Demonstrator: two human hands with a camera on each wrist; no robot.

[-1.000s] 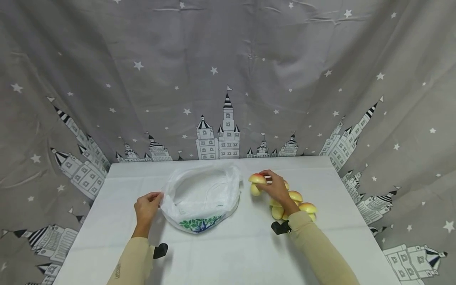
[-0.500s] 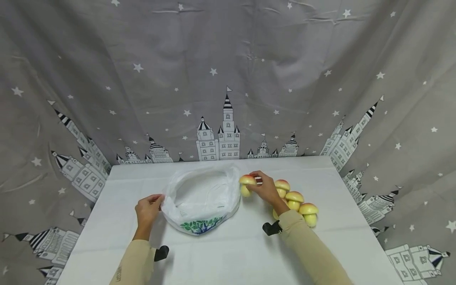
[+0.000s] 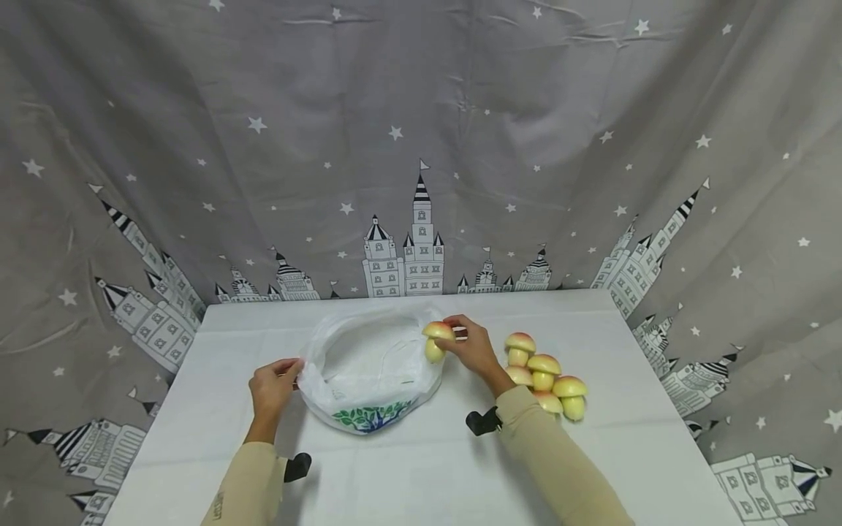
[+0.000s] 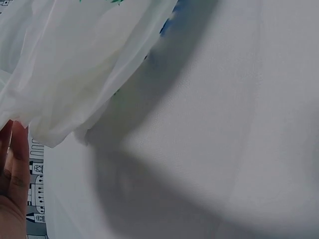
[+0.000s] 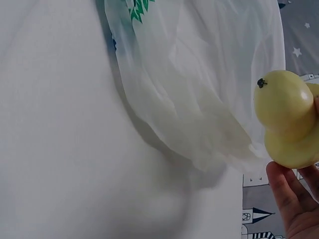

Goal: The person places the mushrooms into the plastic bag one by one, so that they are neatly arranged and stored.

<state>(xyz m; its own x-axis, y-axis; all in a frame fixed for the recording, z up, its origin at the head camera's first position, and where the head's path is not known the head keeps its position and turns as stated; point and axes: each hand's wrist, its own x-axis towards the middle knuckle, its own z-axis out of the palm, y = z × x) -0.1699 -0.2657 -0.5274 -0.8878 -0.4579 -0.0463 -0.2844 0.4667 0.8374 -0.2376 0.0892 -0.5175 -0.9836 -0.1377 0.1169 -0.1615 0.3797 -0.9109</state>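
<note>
A white plastic bag [image 3: 375, 351] with a green and blue tree print sits on the table, its mouth spread wide upward. At its left rim my left hand [image 3: 272, 391] pinches the plastic; the left wrist view shows those fingers [image 4: 19, 164] at the gathered edge. My right hand [image 3: 472, 349] holds a toy mushroom [image 3: 437, 340] by its red-and-yellow cap, overlapping the bag's right rim in the head view. In the right wrist view the mushroom's pale yellow stem [image 5: 284, 102] points toward the camera, beside the bag's side.
Several more toy mushrooms [image 3: 543, 371] stand clustered on the white table [image 3: 408, 482], right of the bag. A grey curtain [image 3: 500, 95] printed with castles and stars hangs behind and around the table.
My right hand has carried the mushroom leftward from near the cluster to the bag's right rim. The cluster shows more fully now. My left hand has stayed at the left rim.
</note>
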